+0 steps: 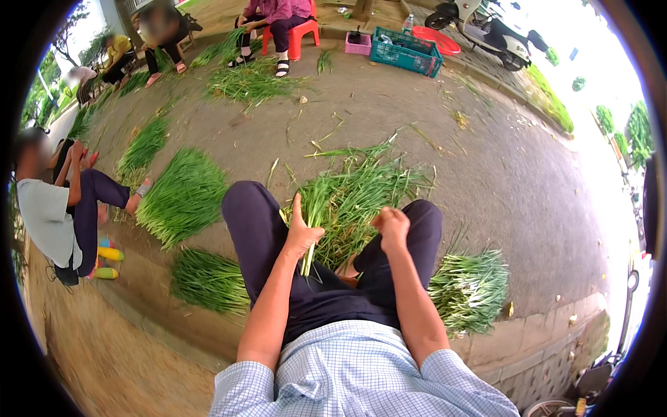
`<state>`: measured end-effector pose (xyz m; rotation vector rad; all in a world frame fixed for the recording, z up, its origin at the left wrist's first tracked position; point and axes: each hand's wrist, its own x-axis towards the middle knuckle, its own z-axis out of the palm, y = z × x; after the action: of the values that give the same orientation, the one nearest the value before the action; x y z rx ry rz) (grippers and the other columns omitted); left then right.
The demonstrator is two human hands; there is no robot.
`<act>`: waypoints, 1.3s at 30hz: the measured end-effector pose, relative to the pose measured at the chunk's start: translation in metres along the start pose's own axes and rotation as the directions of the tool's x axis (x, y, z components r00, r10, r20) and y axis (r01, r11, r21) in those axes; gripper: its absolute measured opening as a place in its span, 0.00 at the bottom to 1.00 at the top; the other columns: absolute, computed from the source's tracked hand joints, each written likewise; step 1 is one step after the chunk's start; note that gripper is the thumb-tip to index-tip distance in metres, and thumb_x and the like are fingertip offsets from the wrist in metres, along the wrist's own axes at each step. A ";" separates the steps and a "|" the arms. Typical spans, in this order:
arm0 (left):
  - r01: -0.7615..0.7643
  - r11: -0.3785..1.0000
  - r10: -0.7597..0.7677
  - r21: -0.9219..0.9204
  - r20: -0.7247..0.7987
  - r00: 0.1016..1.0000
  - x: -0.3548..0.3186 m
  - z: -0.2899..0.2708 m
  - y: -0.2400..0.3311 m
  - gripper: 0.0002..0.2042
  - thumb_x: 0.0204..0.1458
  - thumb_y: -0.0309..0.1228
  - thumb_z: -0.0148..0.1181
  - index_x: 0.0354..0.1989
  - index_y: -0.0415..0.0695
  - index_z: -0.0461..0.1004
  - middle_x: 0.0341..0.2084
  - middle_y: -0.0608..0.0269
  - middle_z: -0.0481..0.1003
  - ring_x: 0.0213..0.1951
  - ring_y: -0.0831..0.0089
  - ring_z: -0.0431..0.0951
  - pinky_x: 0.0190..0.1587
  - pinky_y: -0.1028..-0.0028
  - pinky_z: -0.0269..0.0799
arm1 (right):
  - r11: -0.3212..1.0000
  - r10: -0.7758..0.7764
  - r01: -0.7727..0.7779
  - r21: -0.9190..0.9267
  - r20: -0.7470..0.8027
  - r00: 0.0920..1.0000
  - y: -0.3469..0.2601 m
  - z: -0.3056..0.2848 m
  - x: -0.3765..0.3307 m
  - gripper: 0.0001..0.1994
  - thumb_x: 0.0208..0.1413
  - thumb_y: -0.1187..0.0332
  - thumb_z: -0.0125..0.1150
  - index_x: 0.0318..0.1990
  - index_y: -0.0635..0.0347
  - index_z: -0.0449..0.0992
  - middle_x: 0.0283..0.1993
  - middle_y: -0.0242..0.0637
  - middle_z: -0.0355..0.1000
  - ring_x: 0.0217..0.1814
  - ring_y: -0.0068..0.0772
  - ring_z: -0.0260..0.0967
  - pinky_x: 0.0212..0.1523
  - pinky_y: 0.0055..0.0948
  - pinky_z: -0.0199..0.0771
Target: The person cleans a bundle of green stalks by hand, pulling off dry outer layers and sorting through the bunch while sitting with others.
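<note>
1. Closest in, your checked shirt (344, 368) fills the lower edge, and your dark trousers (258, 219) spread wide, a knee up on either side.
2. Here's your left grip (303, 236), closed around a bunch of green stalks (316, 207)! It's by the inside of your left knee, forefinger pointing up along the stalks, thumb across them, cut-looking ends hanging low.
3. Over to your right grip (392, 228), in front of your right thigh: fingers curled in, well apart from that bunch. Whether anything is pinched there, you can't tell from this view.
4. Between and beyond your knees lies the loose pile (379, 184), a tangle on the pavement, stalks pointing every way.
5. Flanking you now: a right-hand heap (476, 288) with pale ends showing, and a left-hand heap (208, 281), darker green.
6. Further left, a big fanned heap (182, 198) lies near the foot of a seated person in a pale top (48, 215).
7. Out front, a person in a pink top (278, 10) sits on a red stool (300, 38), scattered stalks (246, 85) before them.
8. Far right of that stool: a pink basket (358, 44), a teal crate (406, 52), a red basin (441, 42), then a parked scooter (501, 40).
</note>
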<state>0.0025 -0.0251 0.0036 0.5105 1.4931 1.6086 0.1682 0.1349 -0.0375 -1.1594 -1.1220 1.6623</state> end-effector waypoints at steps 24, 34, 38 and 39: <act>-0.446 0.833 0.382 0.326 0.244 0.891 0.000 0.009 -0.013 0.49 0.34 0.15 0.54 0.67 0.45 0.32 0.46 0.52 0.69 0.41 0.59 0.74 0.43 0.70 0.70 | 0.834 0.427 -0.551 0.002 0.630 0.649 -0.020 0.073 -0.046 0.33 0.49 0.41 0.57 0.55 0.55 0.65 0.50 0.37 0.67 0.50 0.37 0.64 0.51 0.44 0.62; -0.459 0.711 0.351 0.532 0.296 0.888 -0.008 0.023 -0.017 0.53 0.36 0.20 0.59 0.66 0.46 0.24 0.53 0.45 0.63 0.52 0.56 0.68 0.52 0.68 0.65 | 0.661 0.482 -0.660 0.357 0.471 0.739 0.001 0.079 -0.021 0.09 0.55 0.68 0.54 0.39 0.65 0.72 0.39 0.44 0.72 0.40 0.41 0.70 0.45 0.42 0.71; -0.481 0.812 0.415 0.330 0.252 0.874 -0.007 0.026 -0.016 0.53 0.37 0.23 0.64 0.67 0.45 0.27 0.51 0.49 0.63 0.47 0.61 0.70 0.50 0.68 0.67 | 0.609 0.352 -0.671 0.422 0.615 0.706 0.001 0.066 -0.018 0.11 0.57 0.64 0.49 0.37 0.63 0.70 0.39 0.44 0.72 0.41 0.44 0.69 0.47 0.46 0.68; -0.411 0.862 0.352 0.296 0.233 0.907 -0.007 0.023 -0.013 0.53 0.37 0.24 0.65 0.67 0.44 0.28 0.50 0.50 0.63 0.46 0.63 0.70 0.49 0.69 0.68 | 0.606 0.334 -0.652 0.456 0.597 0.729 -0.003 0.064 -0.018 0.10 0.58 0.64 0.49 0.36 0.62 0.70 0.38 0.43 0.71 0.41 0.44 0.69 0.46 0.45 0.68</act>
<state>0.0287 -0.0183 -0.0023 1.1790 1.6139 1.5509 0.1113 0.1049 -0.0187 -0.6483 -0.3418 2.6132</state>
